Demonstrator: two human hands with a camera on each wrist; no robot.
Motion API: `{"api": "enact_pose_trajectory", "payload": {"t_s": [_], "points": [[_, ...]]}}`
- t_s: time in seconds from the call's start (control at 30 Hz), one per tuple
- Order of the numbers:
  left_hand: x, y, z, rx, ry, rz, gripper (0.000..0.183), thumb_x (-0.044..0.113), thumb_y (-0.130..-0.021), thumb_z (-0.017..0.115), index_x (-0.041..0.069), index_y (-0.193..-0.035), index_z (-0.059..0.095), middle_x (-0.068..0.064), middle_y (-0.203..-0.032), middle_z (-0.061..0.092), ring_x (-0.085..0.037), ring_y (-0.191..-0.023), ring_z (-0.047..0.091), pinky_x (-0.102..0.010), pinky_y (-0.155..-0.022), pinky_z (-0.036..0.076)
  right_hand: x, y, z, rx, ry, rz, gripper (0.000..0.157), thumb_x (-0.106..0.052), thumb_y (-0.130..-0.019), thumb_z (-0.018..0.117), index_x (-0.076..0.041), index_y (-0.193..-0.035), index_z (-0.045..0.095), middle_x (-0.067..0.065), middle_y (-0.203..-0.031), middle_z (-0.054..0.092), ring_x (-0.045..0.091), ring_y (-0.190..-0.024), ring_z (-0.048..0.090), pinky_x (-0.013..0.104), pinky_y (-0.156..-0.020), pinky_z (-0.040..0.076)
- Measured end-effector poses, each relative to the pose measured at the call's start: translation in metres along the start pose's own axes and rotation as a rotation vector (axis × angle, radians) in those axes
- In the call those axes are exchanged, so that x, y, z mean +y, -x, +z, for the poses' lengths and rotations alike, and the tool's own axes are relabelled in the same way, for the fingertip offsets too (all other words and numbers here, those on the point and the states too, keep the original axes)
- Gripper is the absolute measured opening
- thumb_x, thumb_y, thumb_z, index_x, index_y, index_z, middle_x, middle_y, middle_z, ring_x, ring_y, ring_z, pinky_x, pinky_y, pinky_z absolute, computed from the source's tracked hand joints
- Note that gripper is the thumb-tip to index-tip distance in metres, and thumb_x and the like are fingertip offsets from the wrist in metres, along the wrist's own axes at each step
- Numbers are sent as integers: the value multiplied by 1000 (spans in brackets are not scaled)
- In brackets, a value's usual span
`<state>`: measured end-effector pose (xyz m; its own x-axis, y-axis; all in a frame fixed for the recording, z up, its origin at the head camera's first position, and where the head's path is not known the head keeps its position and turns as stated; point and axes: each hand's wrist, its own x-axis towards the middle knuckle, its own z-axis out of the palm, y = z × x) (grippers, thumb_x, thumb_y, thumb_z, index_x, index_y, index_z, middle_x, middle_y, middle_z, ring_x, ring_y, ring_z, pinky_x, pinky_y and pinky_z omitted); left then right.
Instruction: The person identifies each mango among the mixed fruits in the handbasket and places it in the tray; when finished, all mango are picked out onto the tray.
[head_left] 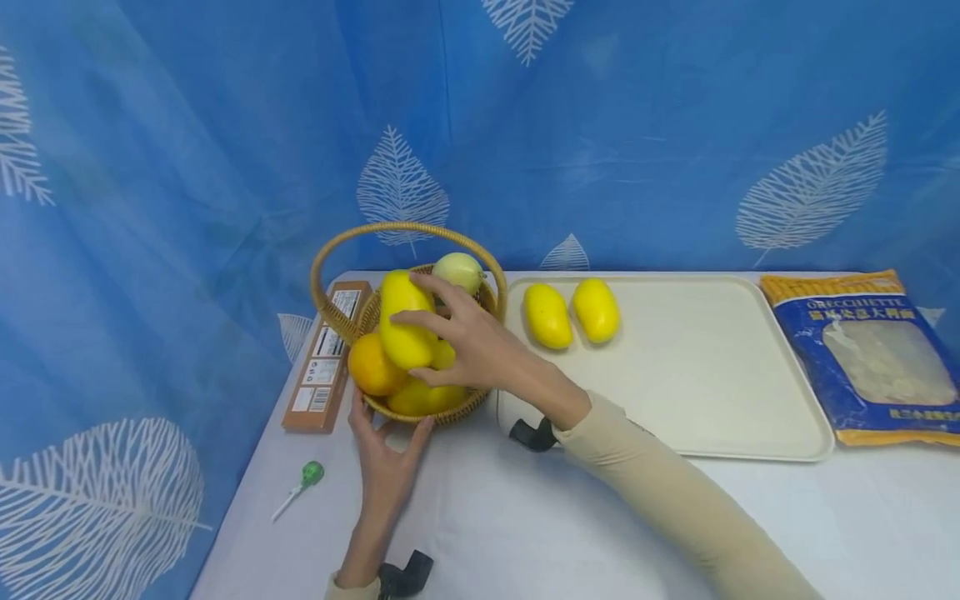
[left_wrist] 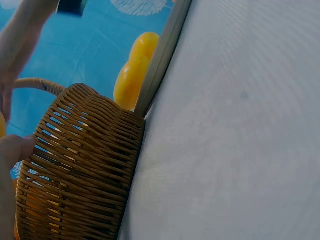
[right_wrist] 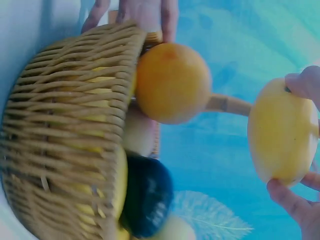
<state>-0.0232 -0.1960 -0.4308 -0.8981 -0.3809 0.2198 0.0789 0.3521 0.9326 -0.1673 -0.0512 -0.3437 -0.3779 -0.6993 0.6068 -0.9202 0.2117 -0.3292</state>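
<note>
Presently, the mango [head_left: 400, 304] is hanging above the basket [left_wrist: 82, 172], my right grip [head_left: 474, 343] pinching it; my left grip [head_left: 385, 465], spread, is touching the basket's side. I'm apparently handling single fruit, the next move probably calling for clearing the handle [head_left: 405, 226].

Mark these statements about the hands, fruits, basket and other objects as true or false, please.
1. The right hand holds a yellow mango. True.
2. Three mangoes lie on the tray. False: two mangoes lie on the tray.
3. The left hand touches the basket. True.
4. The lollipop is inside the basket. False: the lollipop lies on the table.
5. The blue bag is left of the basket. False: it is right of the tray.
</note>
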Motion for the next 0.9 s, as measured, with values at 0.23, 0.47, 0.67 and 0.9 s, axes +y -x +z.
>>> {"api": "enact_pose_trajectory", "payload": {"t_s": [0.23, 0.47, 0.67, 0.9], "points": [[8, 3, -1, 7, -8, -14, 99, 6, -86, 73, 5, -156, 4, -21, -158, 8, -41, -144, 19, -60, -108, 34, -12, 20, -36, 99, -51, -65, 58, -29, -77, 80, -16, -129, 60, 20, -152, 32, 31, -137, 40, 30, -101, 51], [-16, -1, 3, 15, -15, -27, 104, 10, -84, 76, 16, -158, 2, -14, -161, 6, -36, -146, 19, -55, -110, 35, 1, 46, -67, 228, -64, -52, 61, -24, -70, 82, -11, -126, 62, 22, -150, 33, 34, -135, 43, 39, -97, 54], [-33, -2, 3, 26, -21, 0, 106, 16, -84, 78, 29, -157, 2, -5, -161, 8, -31, -146, 21, -52, -110, 36, 29, 75, -86, 308, -2, 56, 60, -33, -73, 78, -10, -126, 61, 20, -150, 34, 36, -129, 47, 52, -106, 44], [-10, 2, 2, 16, -22, -11, 102, 13, -86, 75, 19, -158, 3, -12, -161, 7, -35, -147, 20, -56, -110, 35, 59, 119, -96, 316, 37, 257, 63, -15, -68, 84, -10, -127, 61, 16, -153, 34, 37, -126, 47, 56, -97, 48]]}}
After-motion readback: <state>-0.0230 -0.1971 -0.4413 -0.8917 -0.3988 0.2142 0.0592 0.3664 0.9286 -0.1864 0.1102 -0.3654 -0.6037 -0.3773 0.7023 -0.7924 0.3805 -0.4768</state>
